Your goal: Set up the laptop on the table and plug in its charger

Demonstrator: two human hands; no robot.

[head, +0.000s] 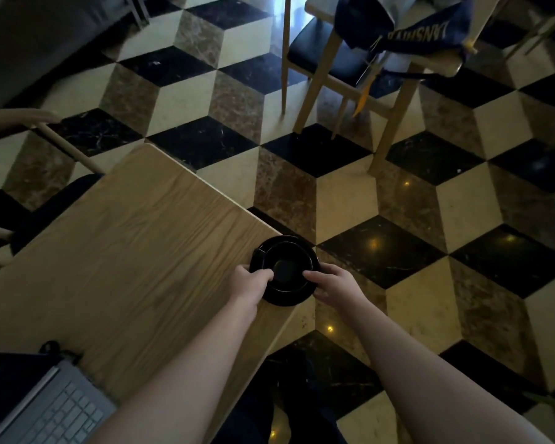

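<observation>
We have both hands on one round black saucer point(285, 294) with one black cup point(285, 267) standing in it, at the right-hand edge of the light wood-grain table point(135, 251). Our left hand point(250, 278) pinches the near-left rim of the saucer, fingers curled over the cup's edge. Our right hand point(332, 283) takes the opposite rim, thumb on top and fingers tucked beneath, out over the floor. The saucer overhangs the table edge on the right hand's side. The inside of the cup is dark and we cannot tell whether anything is in it; its small handle points away from the left hand, toward the far left.

Well back from the grip, toward us and to the left, lies one open silver laptop with a pale grey keyboard point(50, 408), cut off by the lower left corner of the view. Just beyond it, a black cable end point(50, 347) rests on the table; we cannot tell whether it is plugged in.

Beyond the grip, across the cube-patterned marble floor of black, cream and brown tiles point(334, 193), stands one wooden chair with a dark seat point(327, 62), with one navy bag with yellow lettering point(423, 30) on it. Far left of the grip, a second wooden chair point(68, 149) sits against the table, and another person's hand point(42, 116) rests on its top rail.
</observation>
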